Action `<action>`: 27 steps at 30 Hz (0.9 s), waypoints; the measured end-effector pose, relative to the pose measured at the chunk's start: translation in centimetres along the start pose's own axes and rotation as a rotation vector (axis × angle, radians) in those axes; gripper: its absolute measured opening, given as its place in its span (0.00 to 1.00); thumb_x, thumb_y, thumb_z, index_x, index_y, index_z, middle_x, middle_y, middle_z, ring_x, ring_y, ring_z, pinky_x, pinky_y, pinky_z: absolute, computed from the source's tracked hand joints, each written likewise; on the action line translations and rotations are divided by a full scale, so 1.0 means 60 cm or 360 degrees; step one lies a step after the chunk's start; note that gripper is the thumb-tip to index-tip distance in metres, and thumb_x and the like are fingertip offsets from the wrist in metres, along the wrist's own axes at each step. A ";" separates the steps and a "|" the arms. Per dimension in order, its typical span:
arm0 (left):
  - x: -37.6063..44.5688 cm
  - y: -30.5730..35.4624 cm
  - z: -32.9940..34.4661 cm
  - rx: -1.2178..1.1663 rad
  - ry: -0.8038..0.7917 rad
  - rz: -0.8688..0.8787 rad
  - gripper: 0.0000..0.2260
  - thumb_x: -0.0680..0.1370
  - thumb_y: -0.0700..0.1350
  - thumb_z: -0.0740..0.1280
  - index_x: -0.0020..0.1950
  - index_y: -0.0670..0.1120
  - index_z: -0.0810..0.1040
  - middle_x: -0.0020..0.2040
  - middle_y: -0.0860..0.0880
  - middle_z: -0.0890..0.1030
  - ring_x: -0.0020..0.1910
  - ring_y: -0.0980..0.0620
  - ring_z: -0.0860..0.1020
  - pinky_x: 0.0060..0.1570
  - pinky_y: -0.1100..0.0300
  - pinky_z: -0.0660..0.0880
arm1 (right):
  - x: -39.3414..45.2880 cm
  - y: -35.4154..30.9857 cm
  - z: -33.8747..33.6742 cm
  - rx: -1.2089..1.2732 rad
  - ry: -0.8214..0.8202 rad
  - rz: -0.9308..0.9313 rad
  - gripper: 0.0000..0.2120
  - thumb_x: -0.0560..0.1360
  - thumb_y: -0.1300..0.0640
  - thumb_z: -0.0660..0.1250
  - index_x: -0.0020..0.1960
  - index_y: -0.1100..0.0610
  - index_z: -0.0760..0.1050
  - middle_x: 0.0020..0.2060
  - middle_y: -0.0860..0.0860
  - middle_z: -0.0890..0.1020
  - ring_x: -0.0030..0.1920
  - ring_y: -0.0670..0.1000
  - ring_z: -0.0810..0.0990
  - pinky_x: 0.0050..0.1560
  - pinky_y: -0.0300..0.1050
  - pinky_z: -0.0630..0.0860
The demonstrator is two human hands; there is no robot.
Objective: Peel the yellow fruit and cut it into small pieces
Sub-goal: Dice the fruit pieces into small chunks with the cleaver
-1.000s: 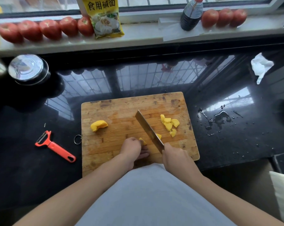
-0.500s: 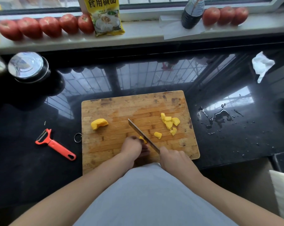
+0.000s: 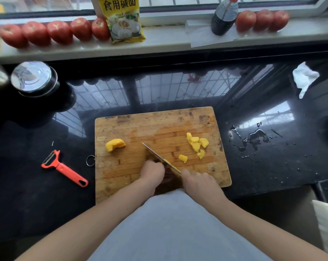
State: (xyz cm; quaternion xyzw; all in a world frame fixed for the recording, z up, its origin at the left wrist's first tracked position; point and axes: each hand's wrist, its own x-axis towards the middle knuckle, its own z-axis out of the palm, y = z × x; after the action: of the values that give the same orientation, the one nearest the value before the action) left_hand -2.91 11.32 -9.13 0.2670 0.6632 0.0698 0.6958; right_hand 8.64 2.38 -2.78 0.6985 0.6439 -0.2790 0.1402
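A wooden cutting board (image 3: 159, 127) lies on the black counter. At its near edge my left hand (image 3: 152, 171) curls over a small yellow fruit piece (image 3: 167, 161), mostly hidden under the fingers. My right hand (image 3: 197, 181) grips the handle of a knife (image 3: 159, 158), whose blade slants across the board right beside my left fingers. A larger peeled yellow chunk (image 3: 115, 145) lies at the board's left. Several small cut yellow pieces (image 3: 197, 144) are heaped at the right, and one single piece (image 3: 183, 158) lies nearer the blade.
A red peeler (image 3: 64, 168) lies on the counter left of the board. A water puddle (image 3: 253, 137) and crumpled white tissue (image 3: 304, 78) are to the right. Metal-lidded pots (image 3: 34, 78) stand back left. Tomatoes (image 3: 54, 32), a yellow packet (image 3: 121, 17) and a dark bottle (image 3: 224, 17) line the windowsill.
The knife has swung from standing high and steep to low and slanted against the piece under my left hand. One cut piece now lies free, to the right of the blade.
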 end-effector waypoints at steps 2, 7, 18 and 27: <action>0.002 -0.002 -0.002 0.0007 0.0006 0.0004 0.13 0.81 0.34 0.59 0.59 0.41 0.82 0.48 0.37 0.87 0.39 0.44 0.86 0.33 0.55 0.83 | 0.025 -0.004 0.010 0.0058 0.0105 -0.0026 0.07 0.82 0.58 0.57 0.47 0.52 0.60 0.43 0.51 0.82 0.40 0.58 0.83 0.33 0.47 0.66; 0.006 -0.003 -0.007 0.0081 0.0038 -0.0024 0.13 0.81 0.35 0.59 0.63 0.39 0.78 0.42 0.39 0.85 0.40 0.42 0.86 0.35 0.54 0.83 | 0.027 0.006 0.017 0.0152 0.0208 0.0096 0.07 0.83 0.58 0.56 0.46 0.52 0.61 0.38 0.50 0.79 0.40 0.58 0.82 0.34 0.48 0.67; -0.001 -0.001 -0.012 0.1241 0.0154 0.0846 0.07 0.79 0.46 0.72 0.53 0.52 0.75 0.51 0.54 0.80 0.52 0.51 0.79 0.49 0.54 0.79 | 0.007 0.022 0.002 0.0353 0.0256 0.0271 0.07 0.85 0.53 0.55 0.48 0.51 0.64 0.38 0.50 0.79 0.41 0.56 0.82 0.39 0.50 0.78; 0.002 -0.004 -0.003 0.1381 0.0259 0.1003 0.09 0.79 0.47 0.71 0.58 0.52 0.76 0.58 0.52 0.76 0.58 0.50 0.76 0.53 0.58 0.72 | 0.022 0.002 0.005 0.0465 0.0135 0.0297 0.08 0.84 0.54 0.56 0.46 0.52 0.65 0.34 0.48 0.73 0.41 0.55 0.81 0.39 0.50 0.77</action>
State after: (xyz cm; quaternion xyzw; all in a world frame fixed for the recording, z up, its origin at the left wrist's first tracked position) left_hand -3.12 11.21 -9.38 0.7093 0.5707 0.0152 0.4134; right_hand 8.73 3.31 -3.80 0.7793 0.5341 -0.3258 0.0353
